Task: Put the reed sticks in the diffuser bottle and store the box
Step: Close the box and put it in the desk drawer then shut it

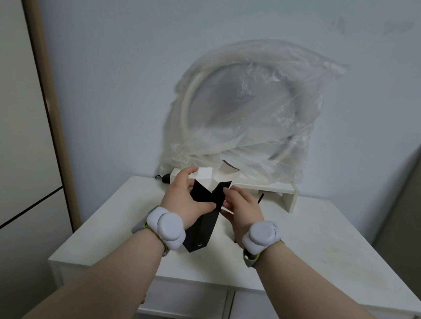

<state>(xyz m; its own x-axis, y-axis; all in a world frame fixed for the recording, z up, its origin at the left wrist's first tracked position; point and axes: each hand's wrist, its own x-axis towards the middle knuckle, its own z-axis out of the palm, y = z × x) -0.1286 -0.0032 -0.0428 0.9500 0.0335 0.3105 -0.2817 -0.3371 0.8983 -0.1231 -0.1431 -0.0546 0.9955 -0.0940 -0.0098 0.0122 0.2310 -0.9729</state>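
A tall black box (205, 230) with white inner flaps stands tilted above the white table (323, 248), held between both hands. My left hand (184, 202) grips its upper left side, thumb across the black front. My right hand (242, 208) pinches a black top flap on the right; the flaps stand spread apart and the top is open. No reed sticks or diffuser bottle show; the box's inside is hidden.
A white shelf riser (287, 192) stands at the table's back, with a large plastic bag (245, 116) holding a coiled white hose on it. A small dark object (164, 178) lies at the back left. Two drawers (255, 311) front the table. A cabinet (11, 143) stands left.
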